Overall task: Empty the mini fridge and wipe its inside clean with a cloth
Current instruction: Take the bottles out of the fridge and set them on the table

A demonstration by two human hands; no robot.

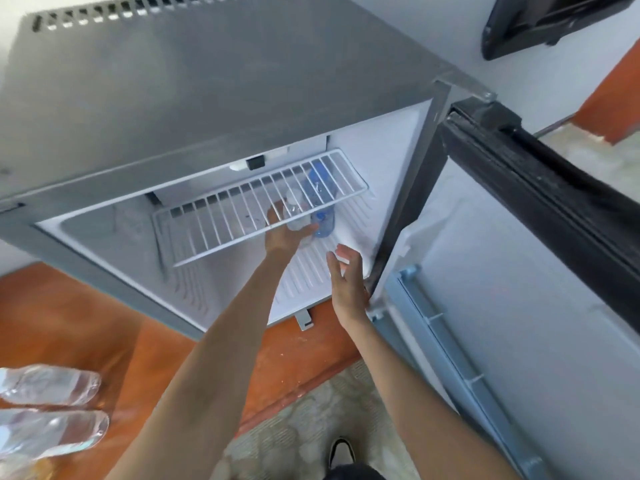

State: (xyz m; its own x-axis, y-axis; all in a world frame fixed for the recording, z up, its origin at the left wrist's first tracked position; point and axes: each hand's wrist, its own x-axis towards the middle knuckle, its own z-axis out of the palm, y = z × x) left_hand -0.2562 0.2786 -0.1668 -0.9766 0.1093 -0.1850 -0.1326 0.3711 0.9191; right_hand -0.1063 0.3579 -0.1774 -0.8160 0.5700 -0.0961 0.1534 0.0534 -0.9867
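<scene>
Under the fridge's wire shelf (263, 202), the left hand (282, 233) clasps an upright clear bottle (296, 211); the right hand (346, 278) hangs spread, empty.

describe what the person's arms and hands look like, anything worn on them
Both arms are bare from the frame's lower edge to the fingers: no sleeves, gloves, watch or bracelet show. No rings are visible on the left hand or the right hand, though blur hides fine detail. The nails look short and unpainted.
</scene>
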